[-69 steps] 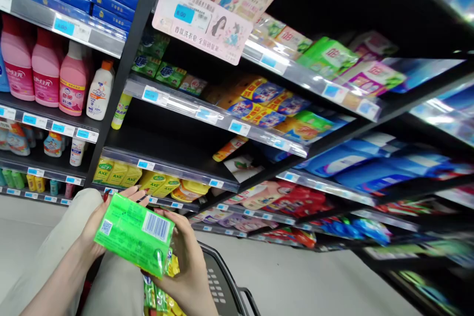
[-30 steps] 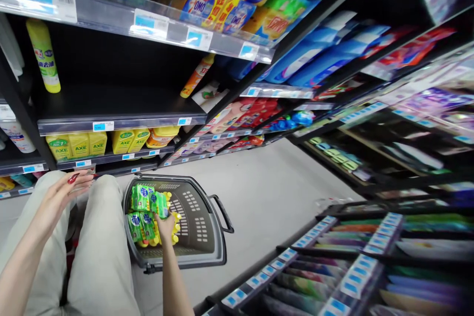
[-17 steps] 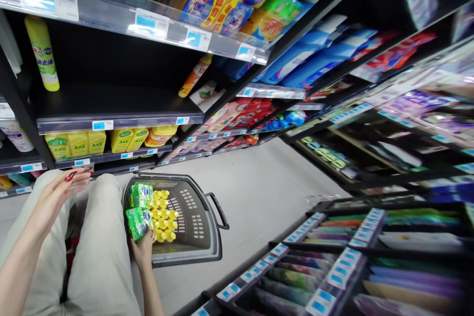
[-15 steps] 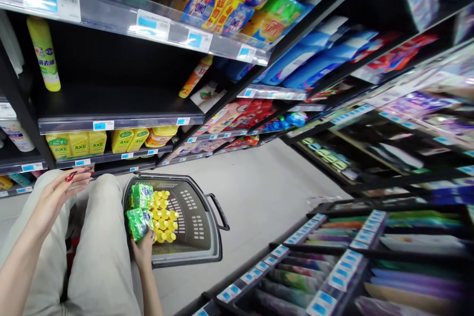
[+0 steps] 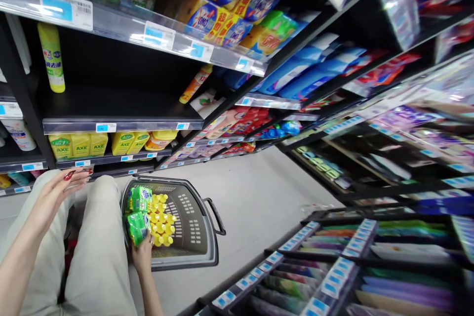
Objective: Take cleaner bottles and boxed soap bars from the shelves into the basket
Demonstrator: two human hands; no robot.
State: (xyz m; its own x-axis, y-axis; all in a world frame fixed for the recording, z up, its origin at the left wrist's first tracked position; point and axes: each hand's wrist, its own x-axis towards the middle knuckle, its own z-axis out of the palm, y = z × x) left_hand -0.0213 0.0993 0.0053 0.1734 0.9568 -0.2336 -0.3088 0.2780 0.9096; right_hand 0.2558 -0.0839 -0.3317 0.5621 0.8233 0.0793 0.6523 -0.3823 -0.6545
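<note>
My right hand [image 5: 142, 253] reaches into the grey shopping basket [image 5: 209, 252] on the floor, its fingers closed on a green plastic-wrapped pack [image 5: 136, 226]. Another green pack [image 5: 140, 198] lies just behind it in the basket. Beside both packs stand several yellow-capped bottles [image 5: 162, 219], close together. Over my left knee hovers my left hand [image 5: 61, 187], its fingers stretched out with nothing in them.
Ahead, a low shelf holds yellow AXE bottles [image 5: 80, 144]. Above them stand a yellow spray can [image 5: 52, 59] and an orange can [image 5: 195, 84]. OMO packs [image 5: 222, 5] fill a higher shelf. A bin rack [image 5: 296, 276] borders the grey floor [image 5: 252, 197] on the right.
The view has shifted slightly. My right hand remains on the green pack, which sits at nearly the same spot in the basket. My left hand stays outstretched.
</note>
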